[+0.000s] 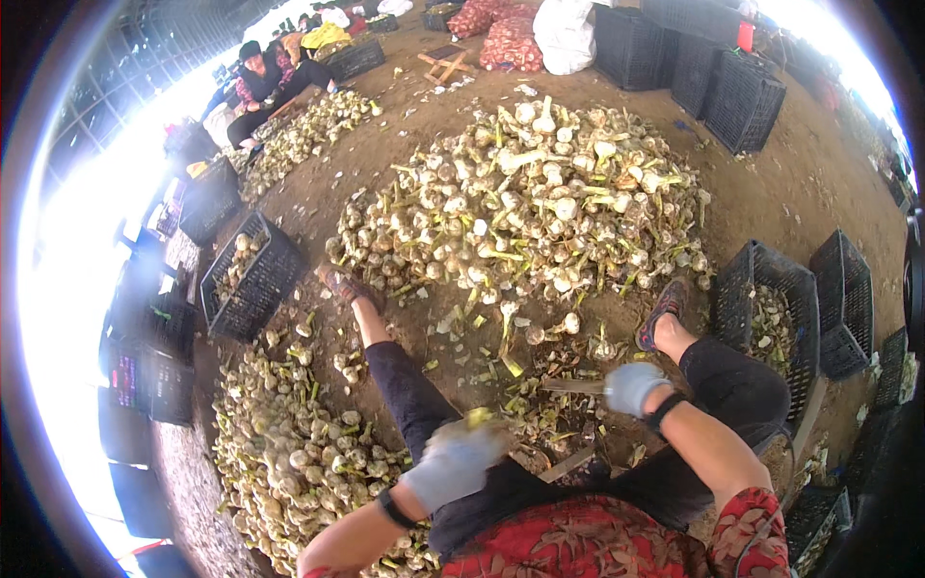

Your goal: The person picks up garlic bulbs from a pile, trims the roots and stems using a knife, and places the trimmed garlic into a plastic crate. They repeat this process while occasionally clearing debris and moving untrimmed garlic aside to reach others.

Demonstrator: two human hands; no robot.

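Observation:
My left hand (457,464), in a pale grey glove, is blurred by motion above my left thigh. Its fingers close around a yellowish garlic bulb (479,418), which is smeared too. The right hand (633,387), gloved the same way, is closed on the handle of a knife (574,386) whose blade points left over cut stems and scraps (540,414). In front of my feet rises a large heap of garlic (540,202) with stems on. Bulbs with short-cut stems lie in another pile (299,453) at my left.
A black crate (252,279) partly filled with garlic stands at left; another crate (771,308) with scraps stands at right. Further crates (742,101), red net sacks (513,43) and a white sack (565,37) are at the back. A person (260,82) sits by another garlic heap (308,135).

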